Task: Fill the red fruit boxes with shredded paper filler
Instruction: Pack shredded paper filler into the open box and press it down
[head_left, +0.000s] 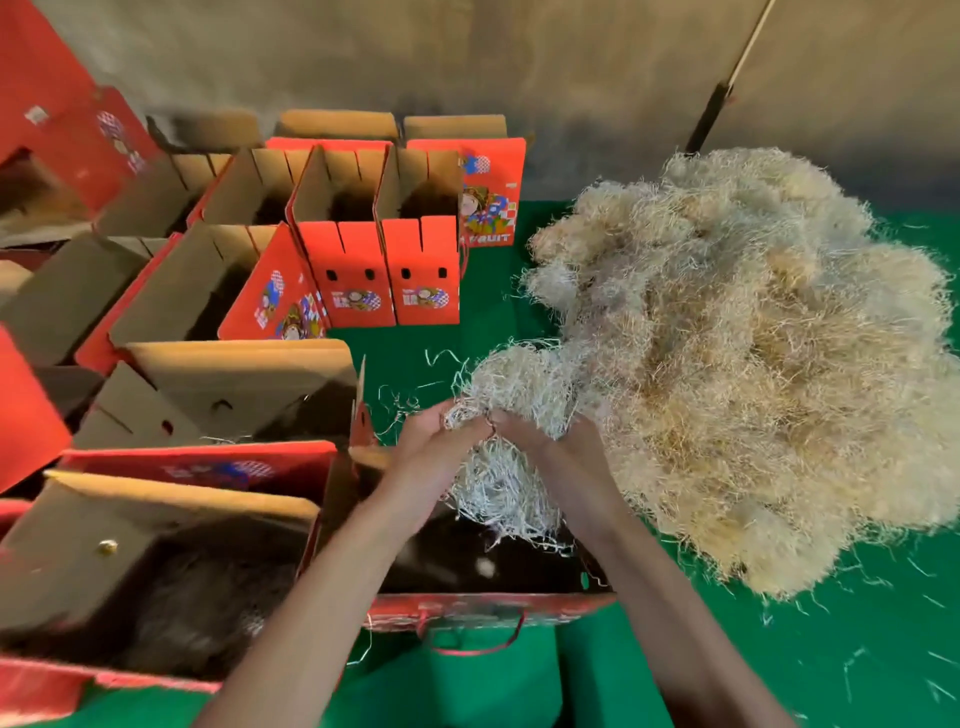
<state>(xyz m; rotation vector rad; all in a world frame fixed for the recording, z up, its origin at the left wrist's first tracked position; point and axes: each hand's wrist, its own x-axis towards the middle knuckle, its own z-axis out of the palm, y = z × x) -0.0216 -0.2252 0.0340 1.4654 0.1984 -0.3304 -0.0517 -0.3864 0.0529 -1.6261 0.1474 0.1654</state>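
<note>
A clump of shredded paper (498, 483) hangs between both hands over the open red box (483, 605) at the near edge of the green tabletop (857, 649). The left hand (441, 441) and right hand (545, 441) each have their grip curled round strands at the clump's top; the fingertips are buried in paper. The box's inside is dark and hard to read. The big paper pile (753, 364) lies just right. More open boxes (384, 234) stand left and behind, several cut off by the frame.
</note>
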